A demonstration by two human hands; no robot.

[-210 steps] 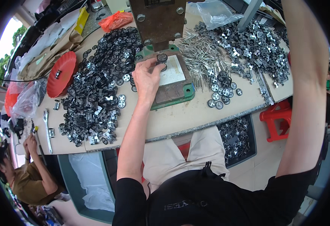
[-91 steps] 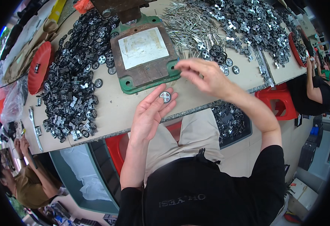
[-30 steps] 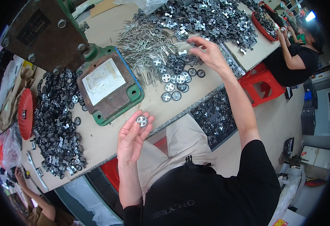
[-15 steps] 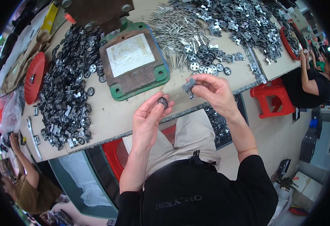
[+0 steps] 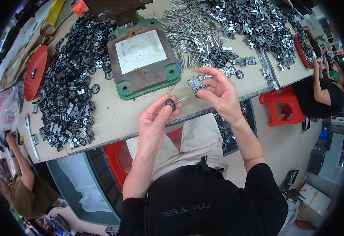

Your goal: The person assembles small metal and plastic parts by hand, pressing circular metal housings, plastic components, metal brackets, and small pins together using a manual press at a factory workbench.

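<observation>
My left hand (image 5: 156, 118) pinches a small black wheel (image 5: 170, 104) between thumb and fingers. A thin metal axle pin (image 5: 182, 99) sticks out of the wheel toward the right. Just up and to the right, my right hand (image 5: 221, 92) grips a small grey bracket (image 5: 196, 84) by one side. The bracket and the pin's tip are apart. Both hands are above the table's front edge, in front of the green press base (image 5: 140, 63) with its pale top plate.
Left of the press lies a heap of wheels and brackets (image 5: 67, 98) beside a red tray (image 5: 36, 72). Behind are a pile of metal pins (image 5: 191, 31), loose wheels (image 5: 219, 55) and a heap of brackets (image 5: 254, 23). A wrench (image 5: 31, 137) lies far left; people work at both sides.
My right hand has turned the grey bracket so that its flat, notched shape shows. My left hand stays nearly still with the wheel and pin. The view has shifted slightly.
</observation>
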